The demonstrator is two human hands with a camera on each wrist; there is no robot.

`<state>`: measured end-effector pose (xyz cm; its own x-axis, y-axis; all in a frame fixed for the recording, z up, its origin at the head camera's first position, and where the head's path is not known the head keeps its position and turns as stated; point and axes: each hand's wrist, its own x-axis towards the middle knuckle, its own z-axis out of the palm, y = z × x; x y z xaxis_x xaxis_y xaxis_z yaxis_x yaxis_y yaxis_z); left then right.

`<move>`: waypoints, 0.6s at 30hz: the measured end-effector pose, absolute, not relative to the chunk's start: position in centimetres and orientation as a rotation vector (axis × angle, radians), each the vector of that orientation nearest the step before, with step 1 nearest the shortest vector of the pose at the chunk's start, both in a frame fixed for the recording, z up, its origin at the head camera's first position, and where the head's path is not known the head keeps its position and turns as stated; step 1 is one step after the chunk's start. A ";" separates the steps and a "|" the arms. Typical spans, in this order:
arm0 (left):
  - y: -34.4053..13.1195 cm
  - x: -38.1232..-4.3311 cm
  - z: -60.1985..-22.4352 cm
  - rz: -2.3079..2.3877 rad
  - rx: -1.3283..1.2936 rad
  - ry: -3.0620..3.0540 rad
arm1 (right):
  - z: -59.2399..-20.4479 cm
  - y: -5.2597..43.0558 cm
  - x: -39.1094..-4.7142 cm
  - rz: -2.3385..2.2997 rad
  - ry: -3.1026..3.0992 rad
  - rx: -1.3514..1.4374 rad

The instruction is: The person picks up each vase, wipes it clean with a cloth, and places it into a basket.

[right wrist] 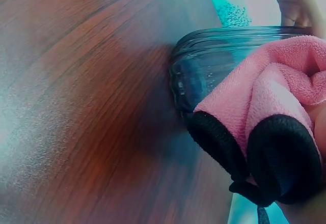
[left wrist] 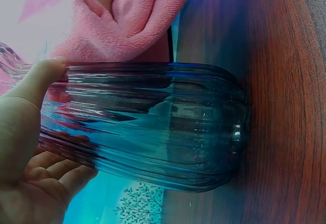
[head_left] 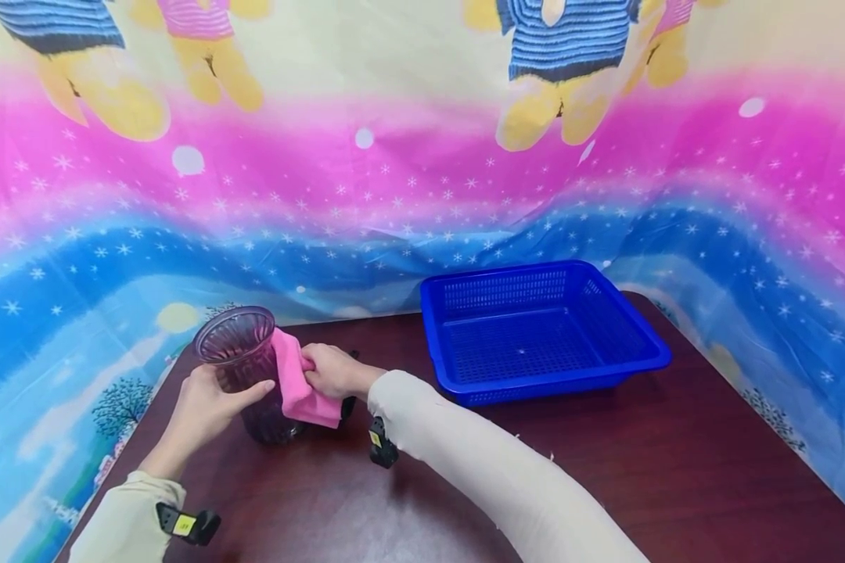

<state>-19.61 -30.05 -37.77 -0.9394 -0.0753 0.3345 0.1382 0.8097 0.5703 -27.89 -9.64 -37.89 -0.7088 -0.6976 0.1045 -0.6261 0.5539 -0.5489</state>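
Observation:
A ribbed, purplish glass vase (head_left: 260, 407) with a flared rim stands at the left of the table, leaning slightly in the head view. My left hand (head_left: 207, 407) grips it below the rim, thumb on the near side and fingers round the far side. Bunched in my right hand (head_left: 334, 371) is a pink cloth (head_left: 299, 383), held against the vase's right side. The right wrist view shows the cloth (right wrist: 254, 91) as fluffy, with black edging (right wrist: 280, 158). In the left wrist view the vase's base (left wrist: 239, 127) is right at the tabletop.
A blue plastic basket (head_left: 542, 387) with perforated walls sits at the back right of the dark wood table (head_left: 676, 469). Behind the table hangs a printed cloth backdrop (head_left: 366, 188). Each wrist carries a small black camera mount (head_left: 186, 524).

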 end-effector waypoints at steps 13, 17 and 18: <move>-30.1 -19.6 -37.9 -0.863 -0.054 -2.643 | -39.6 -9.6 -27.9 -0.794 2.684 -1.120; -30.1 -19.6 -37.9 -0.869 -0.041 -2.644 | -40.1 -9.6 -27.9 -0.766 2.694 -1.120; -30.1 -19.6 -37.9 -0.870 -0.036 -2.645 | -40.2 -9.6 -27.8 -0.761 2.695 -1.117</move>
<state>-19.62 -30.10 -37.92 -0.9365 -0.0853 0.3401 0.1332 0.8108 0.5700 -27.84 -9.56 -40.23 -0.7185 -0.6916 0.0735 -0.6279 0.5996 -0.4962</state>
